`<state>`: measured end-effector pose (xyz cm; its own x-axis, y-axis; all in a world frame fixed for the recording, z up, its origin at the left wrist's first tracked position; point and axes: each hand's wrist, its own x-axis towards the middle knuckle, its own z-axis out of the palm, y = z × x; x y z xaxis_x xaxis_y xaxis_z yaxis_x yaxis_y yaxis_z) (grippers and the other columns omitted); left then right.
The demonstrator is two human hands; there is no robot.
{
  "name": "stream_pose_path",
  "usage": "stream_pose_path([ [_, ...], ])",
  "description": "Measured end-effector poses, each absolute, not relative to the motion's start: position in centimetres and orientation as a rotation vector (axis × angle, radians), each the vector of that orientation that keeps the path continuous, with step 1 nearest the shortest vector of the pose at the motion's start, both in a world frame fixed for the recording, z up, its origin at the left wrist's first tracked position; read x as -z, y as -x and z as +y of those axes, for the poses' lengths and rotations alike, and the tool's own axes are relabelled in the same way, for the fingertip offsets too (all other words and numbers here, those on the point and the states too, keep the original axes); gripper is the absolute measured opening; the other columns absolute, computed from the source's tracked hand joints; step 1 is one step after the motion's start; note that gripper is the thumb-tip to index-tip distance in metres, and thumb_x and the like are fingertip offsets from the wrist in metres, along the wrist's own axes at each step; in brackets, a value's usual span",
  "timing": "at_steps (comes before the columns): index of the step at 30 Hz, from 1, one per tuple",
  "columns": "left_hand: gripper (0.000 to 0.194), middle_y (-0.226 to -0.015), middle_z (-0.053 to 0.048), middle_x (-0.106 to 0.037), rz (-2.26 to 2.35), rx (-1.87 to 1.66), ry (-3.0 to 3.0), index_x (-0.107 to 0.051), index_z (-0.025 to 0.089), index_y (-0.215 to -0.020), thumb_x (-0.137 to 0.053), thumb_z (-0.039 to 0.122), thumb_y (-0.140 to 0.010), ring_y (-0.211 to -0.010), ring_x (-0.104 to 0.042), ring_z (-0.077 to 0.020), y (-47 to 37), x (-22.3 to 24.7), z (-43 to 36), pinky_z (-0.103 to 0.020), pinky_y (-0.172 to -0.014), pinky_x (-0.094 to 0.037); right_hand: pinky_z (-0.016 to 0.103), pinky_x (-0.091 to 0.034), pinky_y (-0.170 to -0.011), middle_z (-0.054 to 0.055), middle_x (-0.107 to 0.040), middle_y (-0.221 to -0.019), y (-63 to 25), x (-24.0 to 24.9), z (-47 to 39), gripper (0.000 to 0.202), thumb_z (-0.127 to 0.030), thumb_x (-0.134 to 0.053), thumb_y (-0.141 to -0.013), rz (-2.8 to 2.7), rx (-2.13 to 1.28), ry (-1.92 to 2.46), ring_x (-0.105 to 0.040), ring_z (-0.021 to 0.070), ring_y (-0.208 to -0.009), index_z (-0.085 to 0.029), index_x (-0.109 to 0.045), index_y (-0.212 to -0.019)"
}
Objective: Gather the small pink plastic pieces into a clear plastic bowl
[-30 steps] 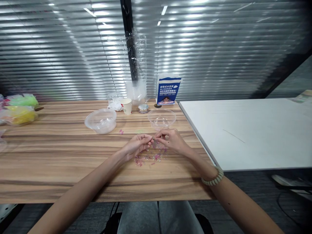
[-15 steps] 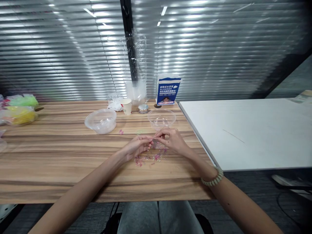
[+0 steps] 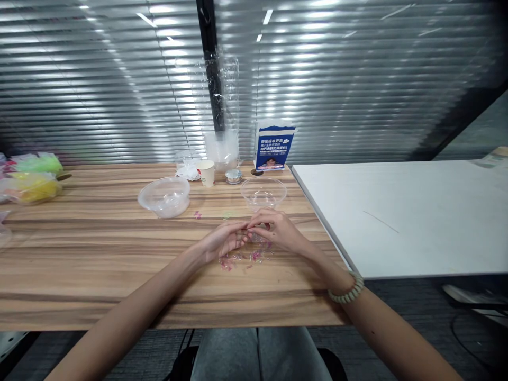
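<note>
My left hand [image 3: 225, 241] and my right hand [image 3: 275, 228] meet at their fingertips just above the wooden table. Both pinch at the same spot, and whatever lies between the fingers is too small to make out. Beneath and in front of them are scattered small pink and clear plastic pieces [image 3: 257, 256], partly hidden by the hands. Just beyond my right hand stands a clear round plastic bowl [image 3: 263, 197]. A small green piece [image 3: 226, 216] and a pink piece [image 3: 197, 215] lie farther up the table.
A second clear bowl [image 3: 164, 198] stands to the left, near a paper cup [image 3: 206, 173] and a small round tin [image 3: 233, 177]. Behind are a plastic bag [image 3: 221, 151] and a blue packet [image 3: 274, 149]. Colourful bags [image 3: 34, 188] lie far left; a white tabletop [image 3: 416, 211] adjoins on the right.
The fingers of my right hand have shifted slightly against my left fingertips. The bowls and loose pieces have stayed in place.
</note>
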<state>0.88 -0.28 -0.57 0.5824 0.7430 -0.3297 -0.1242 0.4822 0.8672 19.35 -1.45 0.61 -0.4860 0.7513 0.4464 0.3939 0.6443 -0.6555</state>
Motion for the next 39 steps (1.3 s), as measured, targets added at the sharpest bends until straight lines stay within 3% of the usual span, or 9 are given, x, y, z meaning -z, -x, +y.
stream_pose_path([
  [7, 0.011, -0.069, -0.001, -0.057, 0.782, -0.628, -0.904, -0.065, 0.009, -0.078, -0.07, 0.014, -0.07, -0.061, -0.048, -0.0045, -0.7, 0.6, -0.2, -0.015, -0.056, -0.037, 0.028, -0.043, -0.073, 0.004, -0.062, -0.085, -19.7, -0.9, -1.5, 0.014, -0.027, -0.057, -0.084, -2.116, -0.603, 0.926, -0.056, 0.0143, -0.08, -0.019, -0.069, -0.086],
  [14, 0.01, -0.062, 0.001, -0.052, 0.766, -0.618, -0.968, -0.065, 0.009, -0.075, -0.07, 0.014, -0.067, -0.054, -0.041, -0.003, -0.8, 0.3, -0.3, -0.016, -0.052, -0.031, 0.022, -0.042, -0.061, 0.0, -0.061, -0.077, -20.0, -1.6, -1.8, 0.025, -0.031, -0.064, -0.077, -2.104, -1.046, 0.883, -0.054, 0.0103, -0.066, -0.017, -0.063, -0.098],
  [21, 0.033, -0.063, 0.001, -0.052, 0.801, -0.626, -0.967, -0.067, 0.009, -0.097, -0.074, 0.025, -0.068, -0.054, -0.042, -0.0024, -0.5, 0.6, 0.0, -0.014, -0.054, -0.033, 0.02, -0.037, -0.056, 0.0, -0.062, -0.071, -20.2, -1.7, -2.0, 0.015, -0.029, -0.063, -0.077, -2.423, -1.305, 0.734, -0.05, 0.0089, -0.061, -0.015, -0.069, -0.082],
  [39, 0.027, -0.068, -0.002, -0.059, 0.79, -0.611, -0.95, -0.068, 0.009, -0.091, -0.074, 0.022, -0.067, -0.062, -0.05, -0.005, -0.6, 0.7, -0.1, -0.015, -0.062, -0.04, 0.021, -0.04, -0.063, 0.002, -0.066, -0.079, -19.2, -0.7, -2.0, 0.013, -0.024, -0.06, -0.079, -2.513, -1.13, 0.718, -0.055, 0.0112, -0.069, -0.015, -0.069, -0.083],
])
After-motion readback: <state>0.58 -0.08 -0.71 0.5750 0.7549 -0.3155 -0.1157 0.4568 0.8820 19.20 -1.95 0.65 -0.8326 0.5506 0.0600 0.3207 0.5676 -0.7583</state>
